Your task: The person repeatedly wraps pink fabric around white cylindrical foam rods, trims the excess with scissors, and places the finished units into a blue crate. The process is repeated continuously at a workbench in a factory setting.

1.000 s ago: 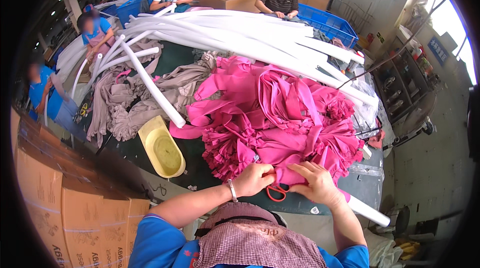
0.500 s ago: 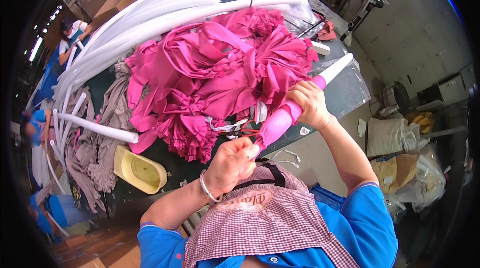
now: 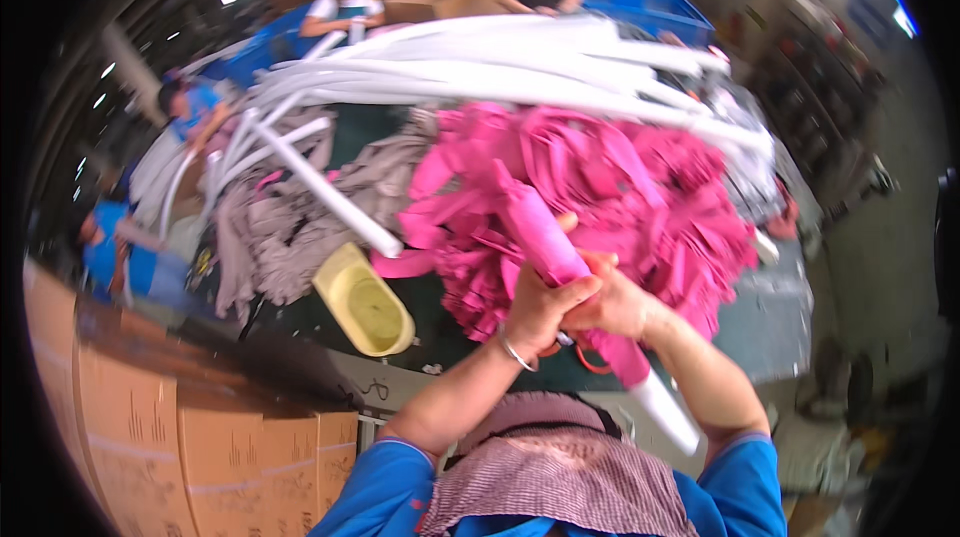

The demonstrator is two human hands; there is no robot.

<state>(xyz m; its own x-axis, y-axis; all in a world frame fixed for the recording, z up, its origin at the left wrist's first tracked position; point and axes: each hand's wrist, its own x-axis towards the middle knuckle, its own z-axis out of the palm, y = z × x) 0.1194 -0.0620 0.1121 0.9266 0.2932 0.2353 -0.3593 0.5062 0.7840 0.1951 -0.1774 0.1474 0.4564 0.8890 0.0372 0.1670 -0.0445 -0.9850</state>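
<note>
- White foam tube [image 3: 667,417], pink fabric sleeve [image 3: 545,232] around it, nearside of pink heap [image 3: 690,207]
- Left hand [image 3: 540,312], right hand [image 3: 622,304]: both curled round sleeve
- Seemingly mid-sleeving; next calls for steady grip

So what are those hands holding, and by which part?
Left hand and right hand grip a pink sleeve around its middle; a white tube protrudes below.
</note>
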